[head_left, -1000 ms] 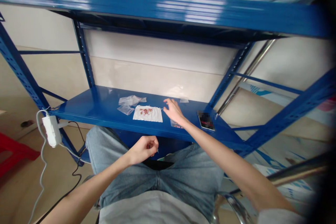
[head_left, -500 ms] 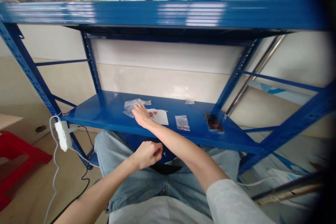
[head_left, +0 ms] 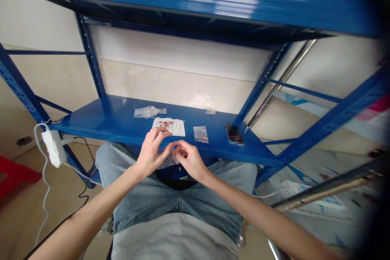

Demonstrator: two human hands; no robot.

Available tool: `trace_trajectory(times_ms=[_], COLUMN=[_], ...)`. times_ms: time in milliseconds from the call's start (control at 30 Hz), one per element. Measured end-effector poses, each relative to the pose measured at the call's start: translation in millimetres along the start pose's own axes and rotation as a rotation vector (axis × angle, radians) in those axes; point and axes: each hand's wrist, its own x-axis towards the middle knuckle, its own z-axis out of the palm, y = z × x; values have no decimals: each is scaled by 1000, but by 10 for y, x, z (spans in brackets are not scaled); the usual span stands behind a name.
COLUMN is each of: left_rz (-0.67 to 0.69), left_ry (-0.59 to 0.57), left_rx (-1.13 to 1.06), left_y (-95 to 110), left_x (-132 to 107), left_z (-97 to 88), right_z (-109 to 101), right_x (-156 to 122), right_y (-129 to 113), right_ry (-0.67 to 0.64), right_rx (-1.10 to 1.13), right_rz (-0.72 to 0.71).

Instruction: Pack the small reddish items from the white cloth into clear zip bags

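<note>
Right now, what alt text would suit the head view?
A left hand and right hand nearly meet, a blurred clear bag between them. Beyond, a blue shelf bears reddish pieces on a white cloth and another clear bag.

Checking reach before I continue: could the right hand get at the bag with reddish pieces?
Likely yes: the bag lies uncovered on the blue shelf, just beyond the right hand, with nothing standing between, though that hand seems busy with blurred clear plastic.

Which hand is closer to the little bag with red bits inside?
Right. The right hand is in front of the little bag, slightly left; the left hand is farther left, by the white cloth.
</note>
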Motion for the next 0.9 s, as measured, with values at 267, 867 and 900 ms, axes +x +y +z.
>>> trace_trajectory(times_ms=[267,867,900], left_rz=[-317,-705,-681], left_ry=[-589,-241,-226], left_rx=[-442,-860,-823], left_y=[-195,-38,-60], left_x=[-212,-294,-279], left_z=[319,484,474], right_z=[-195,-327,-325], right_x=[-499,-393,-390], right_y=[58,178,177], right_ry=[93,256,233], right_rx=[68,452,451], right_rz=[123,260,273])
